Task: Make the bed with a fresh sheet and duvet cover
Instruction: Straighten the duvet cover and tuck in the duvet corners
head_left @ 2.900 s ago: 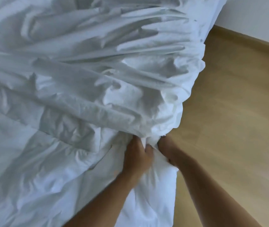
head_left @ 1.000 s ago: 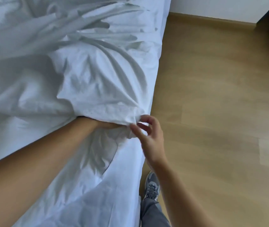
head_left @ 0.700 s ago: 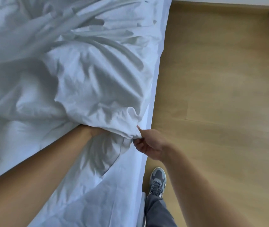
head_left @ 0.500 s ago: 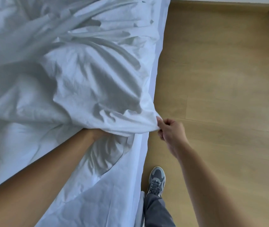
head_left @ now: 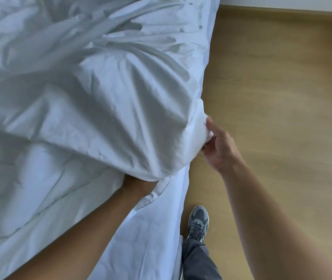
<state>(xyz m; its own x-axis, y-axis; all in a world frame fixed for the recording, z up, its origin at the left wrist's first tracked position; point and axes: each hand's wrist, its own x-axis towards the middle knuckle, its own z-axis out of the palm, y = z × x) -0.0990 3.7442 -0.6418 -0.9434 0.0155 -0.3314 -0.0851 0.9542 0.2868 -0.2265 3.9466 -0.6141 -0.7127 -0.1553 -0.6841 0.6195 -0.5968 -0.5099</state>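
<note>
Fitting unfinished: right hand (head_left: 219, 146) grips crumpled white duvet cover (head_left: 120, 110) by its corner; left hand hidden inside, cannot tell grip.

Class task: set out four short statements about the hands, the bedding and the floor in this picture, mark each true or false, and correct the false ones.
1. The right hand has its grip on a bunched corner of the white duvet cover. True.
2. The left hand lies flat on top of the cover. False: it reaches under the cover, and its fingers are hidden.
3. A grey shoe stands on the floor. True.
4. The floor is carpeted. False: it is light wooden boards.
</note>
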